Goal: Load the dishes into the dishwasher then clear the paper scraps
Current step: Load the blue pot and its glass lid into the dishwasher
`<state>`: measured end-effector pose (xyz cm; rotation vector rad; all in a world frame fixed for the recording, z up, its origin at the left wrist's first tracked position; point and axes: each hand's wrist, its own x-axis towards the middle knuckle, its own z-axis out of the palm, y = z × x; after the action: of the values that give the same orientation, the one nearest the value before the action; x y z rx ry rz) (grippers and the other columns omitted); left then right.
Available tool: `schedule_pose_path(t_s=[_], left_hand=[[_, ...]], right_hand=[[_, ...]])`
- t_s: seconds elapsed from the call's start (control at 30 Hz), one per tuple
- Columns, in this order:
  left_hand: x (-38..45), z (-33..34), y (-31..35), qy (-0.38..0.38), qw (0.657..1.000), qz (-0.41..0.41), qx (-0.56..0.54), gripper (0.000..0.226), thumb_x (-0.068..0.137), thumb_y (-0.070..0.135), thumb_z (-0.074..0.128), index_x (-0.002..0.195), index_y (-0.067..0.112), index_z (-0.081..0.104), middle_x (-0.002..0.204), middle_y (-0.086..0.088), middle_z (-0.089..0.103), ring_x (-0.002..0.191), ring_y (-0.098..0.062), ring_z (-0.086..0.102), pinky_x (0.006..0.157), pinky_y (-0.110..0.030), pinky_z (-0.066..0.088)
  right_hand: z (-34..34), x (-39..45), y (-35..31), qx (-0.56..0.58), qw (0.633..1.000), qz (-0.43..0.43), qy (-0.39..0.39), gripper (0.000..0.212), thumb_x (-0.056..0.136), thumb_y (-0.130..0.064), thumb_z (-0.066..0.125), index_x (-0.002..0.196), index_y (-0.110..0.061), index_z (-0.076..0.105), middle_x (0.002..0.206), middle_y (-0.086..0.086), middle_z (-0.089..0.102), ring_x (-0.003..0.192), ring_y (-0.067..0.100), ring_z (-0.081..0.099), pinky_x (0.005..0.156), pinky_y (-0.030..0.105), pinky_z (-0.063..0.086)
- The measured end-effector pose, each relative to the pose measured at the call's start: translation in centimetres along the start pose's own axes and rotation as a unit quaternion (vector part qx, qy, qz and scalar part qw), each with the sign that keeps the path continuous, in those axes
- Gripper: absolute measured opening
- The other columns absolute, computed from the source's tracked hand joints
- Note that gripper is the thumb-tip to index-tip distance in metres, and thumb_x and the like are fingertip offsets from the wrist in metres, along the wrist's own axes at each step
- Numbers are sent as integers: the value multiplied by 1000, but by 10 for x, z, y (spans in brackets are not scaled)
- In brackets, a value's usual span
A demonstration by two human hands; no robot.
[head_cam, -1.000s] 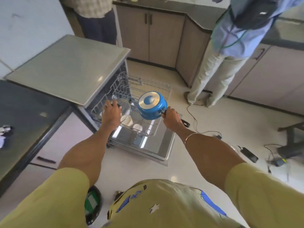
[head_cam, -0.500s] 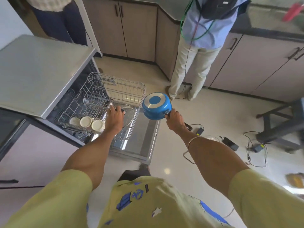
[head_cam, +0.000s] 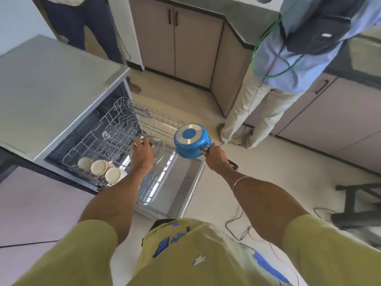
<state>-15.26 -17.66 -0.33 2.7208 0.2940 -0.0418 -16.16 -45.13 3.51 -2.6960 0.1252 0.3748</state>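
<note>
My right hand (head_cam: 215,157) grips the black handle of a blue saucepan (head_cam: 190,141), held upside down with its steel base up, above the open dishwasher door (head_cam: 183,188). My left hand (head_cam: 143,153) holds a glass lid (head_cam: 158,148) by its knob over the pulled-out wire rack (head_cam: 115,129). Three white bowls (head_cam: 99,167) sit at the near end of the rack. The dishwasher (head_cam: 51,89) has a grey steel top.
A person in beige trousers (head_cam: 253,112) stands close to the right of the rack. Another person (head_cam: 82,23) stands behind the dishwasher. Cables (head_cam: 241,230) trail on the floor at right, near a dark stool (head_cam: 358,205). Brown cabinets (head_cam: 175,40) line the back.
The view has swung so the dishwasher lies further left. Both hands hold the lid and saucepan as before, and the pan has shifted a little right, off the rack toward the door.
</note>
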Motion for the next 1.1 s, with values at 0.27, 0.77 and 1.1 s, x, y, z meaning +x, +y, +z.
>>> schedule_pose_path(t_s=[0.27, 0.77, 1.1], left_hand=[[29, -8, -11, 27, 996, -86, 4, 40, 100, 24, 52, 136, 11, 42, 142, -24, 35, 120, -39, 48, 94, -48, 52], [57, 10, 2, 110, 939, -324, -19, 35, 100, 21, 51, 131, 4, 48, 135, -23, 41, 120, -39, 45, 99, -48, 46], [66, 36, 53, 130, 888, -441, 3, 33, 98, 23, 56, 123, 2, 51, 131, -30, 47, 106, -40, 55, 90, -48, 52]], right_hand=[[-4, 78, -41, 15, 997, -54, -44, 33, 99, -25, 54, 118, 1, 48, 116, 22, 60, 107, 40, 58, 89, 42, 44], [15, 241, -133, 0, 956, -208, -208, 34, 98, -29, 56, 118, -1, 54, 113, 16, 65, 107, 35, 62, 76, 33, 44], [14, 306, -158, 1, 920, -272, -283, 29, 98, -20, 53, 119, 0, 53, 114, 16, 64, 109, 35, 60, 81, 35, 45]])
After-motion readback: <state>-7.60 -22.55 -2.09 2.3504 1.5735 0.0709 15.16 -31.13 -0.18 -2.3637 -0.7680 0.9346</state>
